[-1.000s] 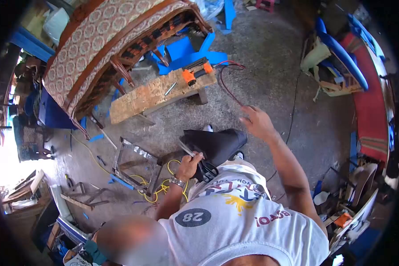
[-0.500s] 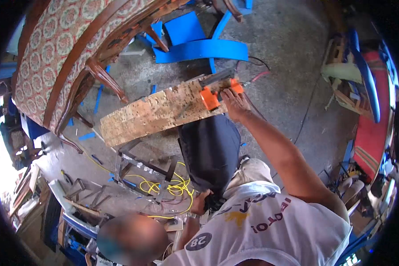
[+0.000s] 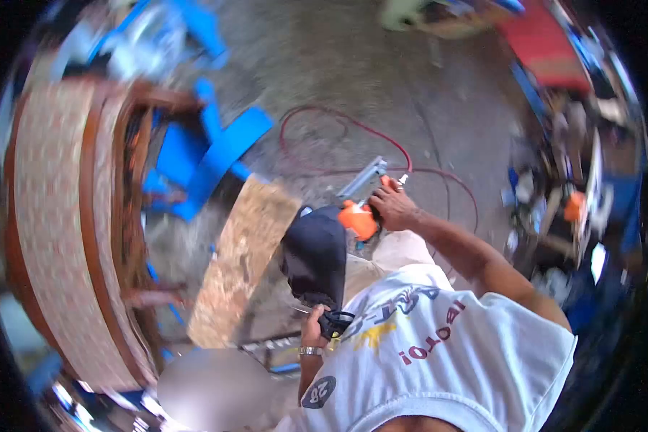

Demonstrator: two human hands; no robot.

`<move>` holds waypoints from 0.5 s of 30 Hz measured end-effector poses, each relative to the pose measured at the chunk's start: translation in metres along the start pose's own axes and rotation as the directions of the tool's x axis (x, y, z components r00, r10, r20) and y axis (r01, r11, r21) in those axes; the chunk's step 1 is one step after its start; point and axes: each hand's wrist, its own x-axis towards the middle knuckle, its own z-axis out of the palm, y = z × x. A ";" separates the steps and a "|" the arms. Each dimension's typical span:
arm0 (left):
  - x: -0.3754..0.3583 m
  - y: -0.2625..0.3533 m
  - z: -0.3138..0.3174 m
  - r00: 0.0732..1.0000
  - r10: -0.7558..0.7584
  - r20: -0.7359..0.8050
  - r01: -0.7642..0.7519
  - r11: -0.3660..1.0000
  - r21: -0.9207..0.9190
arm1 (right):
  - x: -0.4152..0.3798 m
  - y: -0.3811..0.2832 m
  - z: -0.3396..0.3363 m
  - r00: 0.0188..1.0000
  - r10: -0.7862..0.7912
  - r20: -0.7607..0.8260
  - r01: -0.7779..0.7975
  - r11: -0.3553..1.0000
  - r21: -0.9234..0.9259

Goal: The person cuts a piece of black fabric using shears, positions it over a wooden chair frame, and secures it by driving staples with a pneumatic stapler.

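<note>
My right hand (image 3: pixel 392 206) is closed around an orange staple gun (image 3: pixel 358 220) with a grey metal magazine and a hose fitting at its end. To its left is a black fabric-covered piece (image 3: pixel 313 248), rounded at the top, held near my lap. My left hand (image 3: pixel 312 333), with a metal-band watch (image 3: pixel 310 351) on the wrist, grips the lower end of this piece, where dark folds or a loop show. Motion blur hides the finger detail. Left of the black piece lies a long wooden board (image 3: pixel 237 266).
At left stands a sofa (image 3: pixel 54 230) with patterned upholstery and a wooden frame. Blue foam pieces (image 3: pixel 227 147) lie beside it. A red hose (image 3: pixel 349 109) curls over the concrete floor (image 3: pixel 353 57). Mixed clutter and a red panel (image 3: pixel 543 43) line the right side.
My view has turned to the right. The staple gun is away from the board and now close to my lap, its hose in sight. The black piece shows more fully, clear of the board.
</note>
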 end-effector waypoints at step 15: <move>-0.006 0.076 0.472 0.877 0.373 0.303 -0.475 0.763 0.438 | -0.461 0.236 0.153 0.236 0.692 0.682 0.022 -0.706 0.708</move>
